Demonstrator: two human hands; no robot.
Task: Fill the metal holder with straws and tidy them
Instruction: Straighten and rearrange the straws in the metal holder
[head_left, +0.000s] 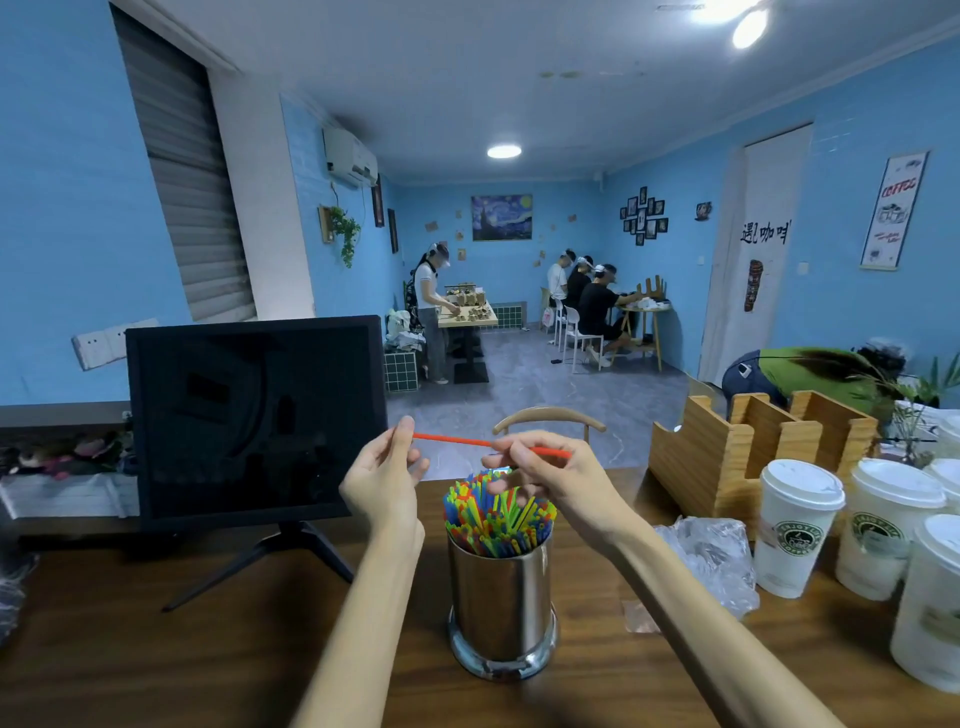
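Metal holder: polished steel, mirror-glossy, smooth. Straws: smooth coloured plastic; the red straw likewise. Table: dark wood, grain visible, slight sheen. Cup organiser: pale unpainted wood. Lidded cups: matt white. Bag: crinkled clear plastic. Monitor screen: glossy black.

The dark wooden surface carries the straw-filled metal holder, a black monitor, crumpled plastic wrap, lidded paper cups and a wooden organiser.

head: worn | faces forward-down | near table
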